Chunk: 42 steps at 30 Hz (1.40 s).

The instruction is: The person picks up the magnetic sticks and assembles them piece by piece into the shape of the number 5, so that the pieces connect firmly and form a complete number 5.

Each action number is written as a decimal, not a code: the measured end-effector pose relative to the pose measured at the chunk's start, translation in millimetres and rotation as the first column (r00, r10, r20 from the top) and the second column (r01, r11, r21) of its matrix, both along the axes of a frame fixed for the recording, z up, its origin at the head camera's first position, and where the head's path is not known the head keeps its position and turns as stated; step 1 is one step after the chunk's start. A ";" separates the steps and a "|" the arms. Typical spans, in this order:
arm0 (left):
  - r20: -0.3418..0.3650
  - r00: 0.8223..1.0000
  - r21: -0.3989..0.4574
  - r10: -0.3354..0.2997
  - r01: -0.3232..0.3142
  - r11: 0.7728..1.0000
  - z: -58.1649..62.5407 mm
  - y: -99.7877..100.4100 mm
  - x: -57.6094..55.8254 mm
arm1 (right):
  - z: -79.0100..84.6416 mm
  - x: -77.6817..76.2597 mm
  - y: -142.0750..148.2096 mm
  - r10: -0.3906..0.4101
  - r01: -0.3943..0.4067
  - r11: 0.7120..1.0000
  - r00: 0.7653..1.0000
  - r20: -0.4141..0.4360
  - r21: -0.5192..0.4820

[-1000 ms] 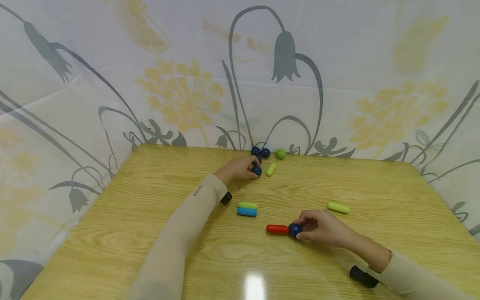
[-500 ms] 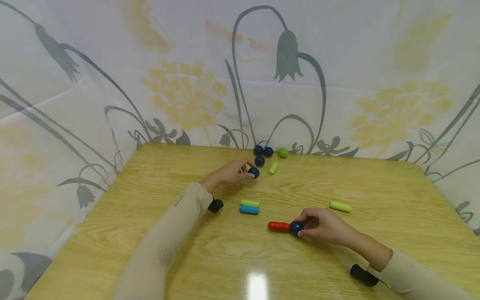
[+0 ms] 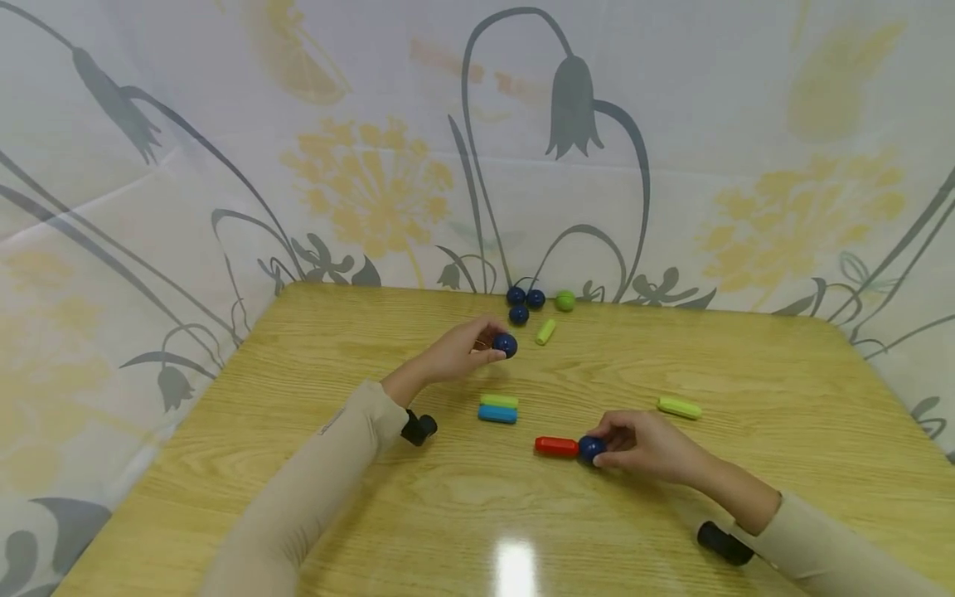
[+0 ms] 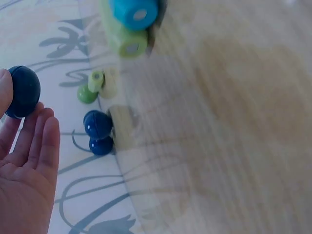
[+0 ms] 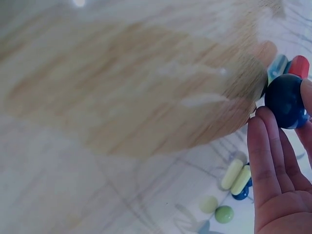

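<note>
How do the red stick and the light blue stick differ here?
The red stick meets, end-on, a dark blue ball pinched by the right hand; the light blue stick lies alongside a yellow-green stick. In the head view, the red stick sits lower and farther right than the light blue stick. Both are elongated.

Left sleeve (image 3: 302,495): long beige fabric, small illegible dark marking (image 3: 331,420) near the cuff
Right sleeve (image 3: 836,547): matching beige fabric
Left wrist camera (image 3: 424,429): black, cylindrical
Right wrist camera (image 3: 722,543): likewise
</note>
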<state>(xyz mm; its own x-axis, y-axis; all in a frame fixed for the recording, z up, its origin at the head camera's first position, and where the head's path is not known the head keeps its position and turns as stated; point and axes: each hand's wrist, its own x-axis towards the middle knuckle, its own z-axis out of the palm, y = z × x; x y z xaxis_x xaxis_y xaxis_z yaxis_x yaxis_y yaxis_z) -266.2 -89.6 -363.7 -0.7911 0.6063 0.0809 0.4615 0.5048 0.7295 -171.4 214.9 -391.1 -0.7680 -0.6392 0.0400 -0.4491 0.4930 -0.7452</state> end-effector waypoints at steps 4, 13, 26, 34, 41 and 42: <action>0.013 1.000 0.002 -0.005 0.005 1.000 -4.4 0.6 10.2 | -0.2 0.0 0.9 0.003 -0.003 1.000 1.000 0.008 -0.012; 0.047 0.998 0.045 -0.036 0.034 0.998 -12.2 2.9 28.4 | 2.5 0.9 -0.1 -0.002 0.002 1.000 1.000 0.014 -0.013; 0.068 0.994 0.087 -0.084 0.078 0.993 -17.4 6.7 51.7 | 1.9 2.1 -0.3 -0.009 0.010 0.999 1.000 0.017 -0.030; 0.117 0.988 0.077 -0.095 0.087 0.993 -19.0 5.3 65.1 | 2.8 2.6 -1.5 -0.019 0.020 1.000 0.999 0.029 -0.024; 0.180 0.976 0.087 -0.126 0.112 0.990 -22.5 7.0 70.4 | 2.3 2.4 -1.1 -0.020 0.021 1.000 1.000 0.021 -0.022; 0.182 0.974 0.086 -0.134 0.119 0.989 -22.9 7.1 71.2 | 2.4 2.5 -1.4 -0.018 0.018 1.000 1.000 0.020 -0.023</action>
<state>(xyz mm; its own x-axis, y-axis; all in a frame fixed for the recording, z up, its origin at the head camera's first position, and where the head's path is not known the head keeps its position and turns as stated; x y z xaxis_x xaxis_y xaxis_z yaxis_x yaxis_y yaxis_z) -195.0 -82.5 -386.6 -0.7138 0.7003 -0.0125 0.3701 0.3923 0.8421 -168.9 213.6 -388.7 -0.7802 -0.6243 0.0397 -0.4255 0.4831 -0.7652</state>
